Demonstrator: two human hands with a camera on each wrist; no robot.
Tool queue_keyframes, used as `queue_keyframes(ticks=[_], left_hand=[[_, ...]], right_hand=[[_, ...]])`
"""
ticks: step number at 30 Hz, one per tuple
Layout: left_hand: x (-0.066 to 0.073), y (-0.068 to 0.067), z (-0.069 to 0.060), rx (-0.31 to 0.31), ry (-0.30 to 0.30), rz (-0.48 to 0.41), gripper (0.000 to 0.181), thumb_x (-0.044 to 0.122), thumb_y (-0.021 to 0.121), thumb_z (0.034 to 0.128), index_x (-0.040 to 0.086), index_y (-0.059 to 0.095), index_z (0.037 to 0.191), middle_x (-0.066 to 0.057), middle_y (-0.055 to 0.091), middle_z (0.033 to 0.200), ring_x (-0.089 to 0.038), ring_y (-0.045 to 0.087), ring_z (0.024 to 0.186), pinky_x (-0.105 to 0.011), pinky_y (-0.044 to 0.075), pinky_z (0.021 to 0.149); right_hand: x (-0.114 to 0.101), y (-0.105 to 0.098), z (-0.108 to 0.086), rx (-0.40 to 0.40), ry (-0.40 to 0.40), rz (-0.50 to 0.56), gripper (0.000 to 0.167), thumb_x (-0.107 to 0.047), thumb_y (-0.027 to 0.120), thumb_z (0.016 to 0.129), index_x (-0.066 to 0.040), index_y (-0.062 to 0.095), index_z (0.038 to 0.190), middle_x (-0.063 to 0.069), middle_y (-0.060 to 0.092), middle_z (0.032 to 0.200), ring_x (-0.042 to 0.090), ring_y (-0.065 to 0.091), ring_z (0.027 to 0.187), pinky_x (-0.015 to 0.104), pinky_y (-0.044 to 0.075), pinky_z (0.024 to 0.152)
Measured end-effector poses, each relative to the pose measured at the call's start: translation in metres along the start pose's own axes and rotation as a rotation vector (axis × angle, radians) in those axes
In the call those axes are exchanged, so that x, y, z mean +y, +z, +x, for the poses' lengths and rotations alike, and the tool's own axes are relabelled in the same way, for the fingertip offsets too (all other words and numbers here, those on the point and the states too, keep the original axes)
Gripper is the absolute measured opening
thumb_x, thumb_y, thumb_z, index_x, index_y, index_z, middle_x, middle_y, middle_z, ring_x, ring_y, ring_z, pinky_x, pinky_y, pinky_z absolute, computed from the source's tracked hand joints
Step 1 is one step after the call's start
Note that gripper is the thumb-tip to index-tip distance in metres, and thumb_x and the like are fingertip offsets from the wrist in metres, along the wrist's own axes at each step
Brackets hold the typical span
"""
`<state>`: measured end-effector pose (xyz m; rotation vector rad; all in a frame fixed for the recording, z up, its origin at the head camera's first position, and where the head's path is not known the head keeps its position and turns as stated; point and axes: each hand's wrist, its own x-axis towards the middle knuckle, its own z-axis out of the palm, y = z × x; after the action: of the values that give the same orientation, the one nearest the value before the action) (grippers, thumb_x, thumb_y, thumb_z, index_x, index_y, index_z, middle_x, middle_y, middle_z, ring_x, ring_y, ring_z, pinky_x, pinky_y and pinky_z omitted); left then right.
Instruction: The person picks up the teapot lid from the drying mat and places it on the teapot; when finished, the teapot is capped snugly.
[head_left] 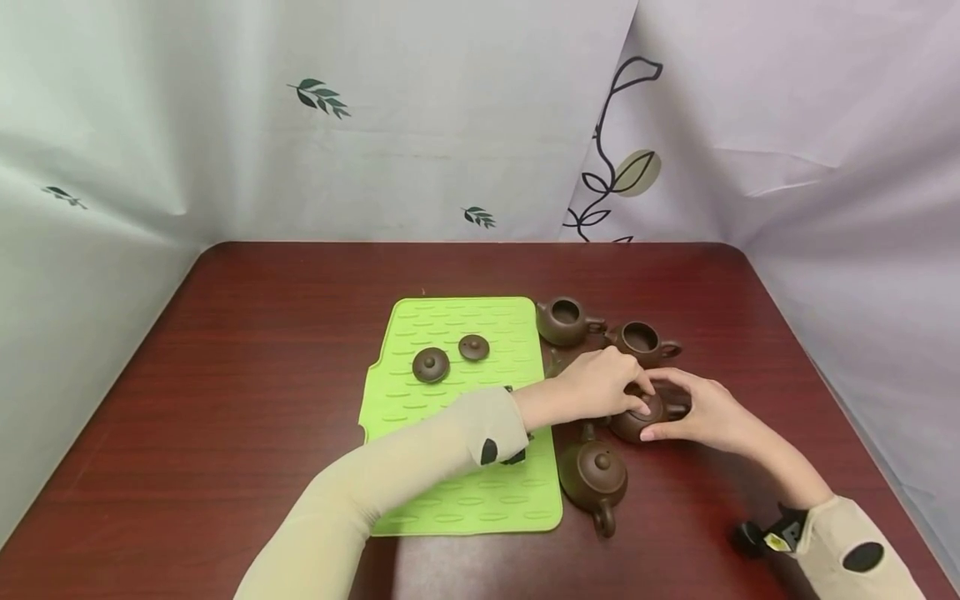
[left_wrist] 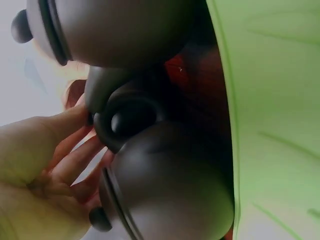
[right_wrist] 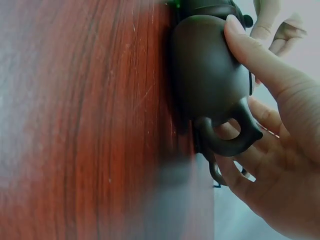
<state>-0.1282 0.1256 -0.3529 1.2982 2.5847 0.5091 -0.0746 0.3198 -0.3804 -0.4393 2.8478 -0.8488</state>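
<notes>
A dark brown teapot (head_left: pixel 628 427) stands on the table to the right of the green mat, its handle pointing right. My left hand (head_left: pixel 603 383) reaches across the mat and pinches the knob of the lid on top of this teapot; the fingers cover much of the lid. My right hand (head_left: pixel 708 412) holds the same teapot around its side, thumb in front and fingers behind. In the right wrist view the teapot's body (right_wrist: pixel 207 67) shows against the thumb, with the handle near the palm. Just in front stands a lidded teapot (head_left: pixel 592 477).
Two teapots without lids, one at the mat's corner (head_left: pixel 564 323) and one farther right (head_left: pixel 637 346), stand behind my hands. Another is mostly hidden by the left hand. Two loose lids, one larger (head_left: pixel 431 365) and one smaller (head_left: pixel 474 347), lie on the green mat (head_left: pixel 465 504).
</notes>
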Motion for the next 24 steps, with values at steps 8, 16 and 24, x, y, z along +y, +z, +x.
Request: queue_keyframes(ticks=[8,16,24], left_hand=[[-0.004,-0.004,-0.01,-0.056,0.046,-0.025,0.031,0.029,0.067,0.087,0.02,0.068,0.116,0.01,0.066,0.112,0.002,0.061,0.096,-0.009,0.046,0.075],[-0.01,-0.017,-0.031,-0.017,0.132,-0.04,0.029,0.028,0.061,0.0913,0.017,0.066,0.117,0.008,0.065,0.115,0.001,0.059,0.096,-0.008,0.043,0.077],[-0.034,-0.035,-0.066,0.048,0.145,-0.086,0.027,0.024,0.06,0.0922,0.014,0.067,0.116,0.005,0.064,0.118,-0.006,0.055,0.112,-0.016,0.038,0.097]], right_hand=[[0.002,-0.001,0.004,0.023,-0.213,-0.061,0.075,-0.041,0.081,0.068,-0.014,0.052,0.131,0.002,0.055,0.127,0.015,0.053,0.111,0.033,0.047,0.084],[0.0,-0.018,0.017,0.172,-0.243,0.068,0.049,-0.013,0.078,0.076,-0.013,0.061,0.122,0.001,0.065,0.105,0.001,0.059,0.094,0.012,0.044,0.077],[0.009,-0.032,0.049,0.183,-0.06,0.104,0.055,-0.021,0.078,0.077,-0.019,0.057,0.128,0.0,0.057,0.124,0.01,0.056,0.108,0.011,0.043,0.077]])
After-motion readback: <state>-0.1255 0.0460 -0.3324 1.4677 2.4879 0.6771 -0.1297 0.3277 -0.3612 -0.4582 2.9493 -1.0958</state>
